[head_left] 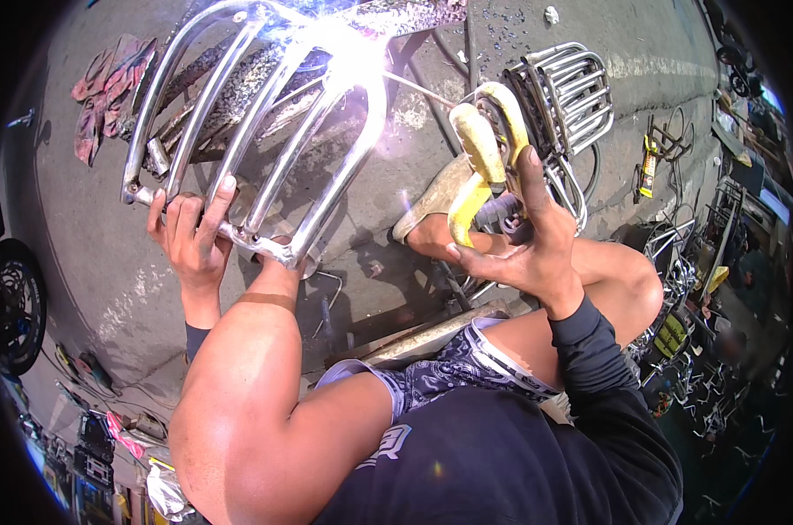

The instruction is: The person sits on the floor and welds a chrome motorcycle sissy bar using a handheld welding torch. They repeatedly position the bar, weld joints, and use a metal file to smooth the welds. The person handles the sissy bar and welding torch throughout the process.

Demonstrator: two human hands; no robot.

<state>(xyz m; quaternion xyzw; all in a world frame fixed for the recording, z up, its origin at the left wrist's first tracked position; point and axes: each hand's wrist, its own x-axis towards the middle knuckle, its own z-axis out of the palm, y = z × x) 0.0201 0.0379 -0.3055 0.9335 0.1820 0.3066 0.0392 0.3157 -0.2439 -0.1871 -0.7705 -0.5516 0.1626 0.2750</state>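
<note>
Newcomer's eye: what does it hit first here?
The blinding white glare at top centre, over the far end of the tubular metal frame. Next, the yellow rod holder in the right hand, right of centre, its thin rod running into the glare. Then the left hand on the frame's near bar.

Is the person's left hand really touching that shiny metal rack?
Touching. The head view shows the left hand curled over the tubular metal rack at its lower bar.
</note>
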